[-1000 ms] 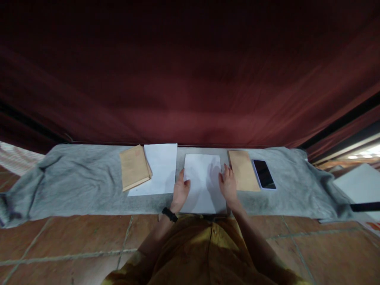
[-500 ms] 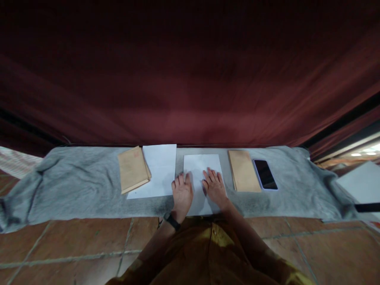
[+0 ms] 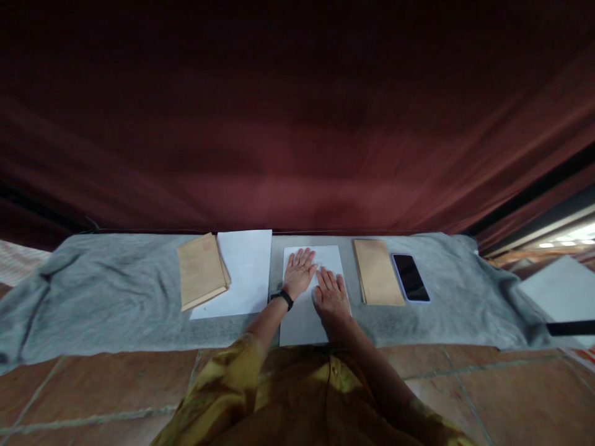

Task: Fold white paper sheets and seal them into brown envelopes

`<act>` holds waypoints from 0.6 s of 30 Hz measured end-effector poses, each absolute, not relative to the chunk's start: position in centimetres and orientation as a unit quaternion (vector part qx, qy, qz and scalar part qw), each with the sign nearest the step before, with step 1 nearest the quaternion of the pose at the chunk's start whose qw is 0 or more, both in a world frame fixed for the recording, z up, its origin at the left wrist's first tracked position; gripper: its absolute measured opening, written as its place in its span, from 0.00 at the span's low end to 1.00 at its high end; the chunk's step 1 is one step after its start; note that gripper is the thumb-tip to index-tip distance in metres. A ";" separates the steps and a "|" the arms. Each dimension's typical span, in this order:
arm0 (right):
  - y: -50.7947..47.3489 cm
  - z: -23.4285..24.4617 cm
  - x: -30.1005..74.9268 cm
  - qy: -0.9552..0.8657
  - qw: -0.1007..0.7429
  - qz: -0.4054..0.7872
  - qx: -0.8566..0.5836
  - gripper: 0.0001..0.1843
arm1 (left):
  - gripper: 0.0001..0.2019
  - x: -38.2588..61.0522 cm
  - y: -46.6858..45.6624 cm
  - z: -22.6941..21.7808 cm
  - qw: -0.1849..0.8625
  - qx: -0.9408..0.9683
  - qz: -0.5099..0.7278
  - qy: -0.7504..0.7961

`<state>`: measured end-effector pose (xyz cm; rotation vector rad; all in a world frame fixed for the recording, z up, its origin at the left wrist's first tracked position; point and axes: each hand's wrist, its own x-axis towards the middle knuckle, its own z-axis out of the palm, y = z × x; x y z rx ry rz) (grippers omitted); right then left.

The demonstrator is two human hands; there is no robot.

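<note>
A white sheet of paper [image 3: 297,322] lies in front of me on a grey cloth [image 3: 139,328]. My left hand [image 3: 299,271], with a black band on its wrist, rests flat on the upper part of the sheet with its fingers spread. Beside and slightly below it, my right hand [image 3: 331,296] also lies on the paper, palm down and fingers stretched out. Neither hand grips anything. Left of my hands is a second white paper [image 3: 248,266], whose left side is partly covered by a stack of brown envelopes [image 3: 201,271].
Another stack of brown envelopes [image 3: 379,272] lies to the right, with a dark-screened phone [image 3: 411,277] just beyond it. A dark red curtain [image 3: 297,155] hangs behind the cloth-covered surface. A white panel [image 3: 562,291] stands at the far right. Tiles [image 3: 116,384] cover the floor.
My left hand has moved up and to the right across the sheet, from its left edge onto its upper part. My right hand has shifted slightly down. The camera view has moved a little.
</note>
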<state>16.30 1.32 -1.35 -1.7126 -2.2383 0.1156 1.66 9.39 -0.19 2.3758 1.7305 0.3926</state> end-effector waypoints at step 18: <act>1.3 -1.7 16.6 -0.796 0.144 0.017 -0.588 0.29 | 0.29 -1.5 -4.7 -1.2 0.012 0.840 0.104 0.533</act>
